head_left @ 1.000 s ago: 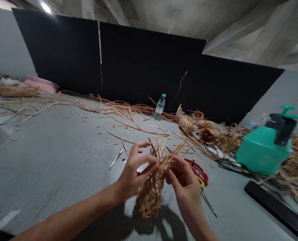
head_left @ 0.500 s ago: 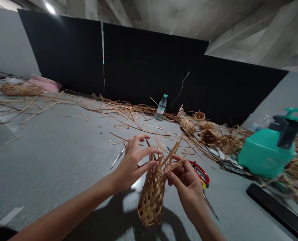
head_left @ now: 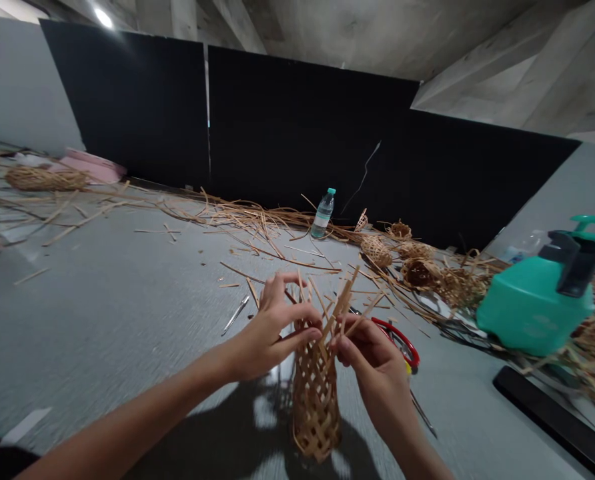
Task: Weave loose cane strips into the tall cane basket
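A narrow woven basket (head_left: 316, 400) of tan, bamboo-like strips stands upright on the grey surface in front of me, slightly blurred. Loose strip ends (head_left: 344, 297) fan out above its rim. My left hand (head_left: 285, 327) is at the rim's left side, thumb and index finger closed on the weave. On the right, my right hand (head_left: 372, 350) pinches one of the strips between thumb and fingers. Behind that hand lies a red-handled tool (head_left: 402, 343), partly covered. A slim metal tool (head_left: 236, 315) rests to the left of the basket.
Loose strips (head_left: 257, 223) are heaped along the black panel (head_left: 307, 133). A water bottle (head_left: 323, 213) stands among them. Several small woven baskets (head_left: 376, 251) lie at right, near a green spray bottle (head_left: 535, 303) and a long black object (head_left: 552, 420). A pink item (head_left: 90, 165) sits far left.
The basket has turned and its base has shifted right, so it stands straighter. My left thumb and index finger have closed at the rim. My right hand still pinches a strip.
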Available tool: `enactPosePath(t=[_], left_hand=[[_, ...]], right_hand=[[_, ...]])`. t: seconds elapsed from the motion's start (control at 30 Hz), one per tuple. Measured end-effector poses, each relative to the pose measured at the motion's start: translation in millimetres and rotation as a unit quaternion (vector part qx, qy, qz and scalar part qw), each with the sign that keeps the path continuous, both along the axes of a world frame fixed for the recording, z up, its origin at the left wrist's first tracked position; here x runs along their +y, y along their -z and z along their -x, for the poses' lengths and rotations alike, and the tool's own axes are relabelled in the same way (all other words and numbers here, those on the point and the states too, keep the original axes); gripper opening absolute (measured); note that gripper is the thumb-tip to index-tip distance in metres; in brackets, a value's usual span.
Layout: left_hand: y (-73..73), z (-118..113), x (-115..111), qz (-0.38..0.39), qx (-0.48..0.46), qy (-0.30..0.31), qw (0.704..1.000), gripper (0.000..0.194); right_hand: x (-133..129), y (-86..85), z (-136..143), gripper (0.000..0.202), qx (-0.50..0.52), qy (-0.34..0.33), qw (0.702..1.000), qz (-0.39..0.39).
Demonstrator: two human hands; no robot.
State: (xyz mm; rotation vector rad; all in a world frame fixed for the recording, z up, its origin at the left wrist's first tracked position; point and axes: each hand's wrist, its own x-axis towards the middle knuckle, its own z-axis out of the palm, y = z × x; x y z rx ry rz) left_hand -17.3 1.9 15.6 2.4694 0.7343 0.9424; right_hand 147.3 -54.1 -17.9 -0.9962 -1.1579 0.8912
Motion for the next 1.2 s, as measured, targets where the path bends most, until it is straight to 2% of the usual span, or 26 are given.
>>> enactPosePath(t=[0.2, 0.37, 0.57, 0.67, 0.83, 0.93, 1.0, 1.1, 1.2], left_hand=[[3.1, -4, -4, 0.002, -0.027, 0.008, 1.000, 0.008], [2.4, -4, -8, 0.014, -0.032, 0.008, 0.999, 0.006], [2.7, -6, -12, 0.011, -0.040, 0.008, 0.999, 0.007], [6.2, -9, -14, 0.007, -0.065, 0.007, 0.998, 0.006], [10.2, -11, -13, 0.005, -0.110, -0.032, 0.993, 0.004], [10.5, -10, -9, 0.012, -0.127, -0.035, 0.991, 0.005], [10.1, -9, -6, 0.027, -0.124, -0.015, 0.992, 0.006], [9.4, -8, -4, 0.052, -0.121, 0.020, 0.991, 0.007], [9.5, -9, -5, 0.054, -0.115, 0.041, 0.991, 0.007]], right_hand=[[1, -0.6, 2, 0.010, 0.042, -0.038, 0.998, 0.027], [1, -1.2, 3, 0.011, 0.091, -0.036, 0.993, 0.065], [3, -3.4, 9, 0.019, 0.168, 0.017, 0.982, 0.079], [0, -7.4, 13, 0.015, 0.155, 0.010, 0.985, 0.080], [-5, -12.8, 12, 0.009, 0.138, -0.046, 0.988, 0.047], [-4, -11.3, 8, 0.009, 0.088, -0.078, 0.993, 0.026], [-3, -8.7, 7, 0.011, 0.040, -0.064, 0.997, 0.015], [-3, -5.2, 9, 0.012, -0.019, -0.007, 1.000, 0.015], [-3, -4.7, 11, 0.012, -0.071, 0.011, 0.997, 0.025]])
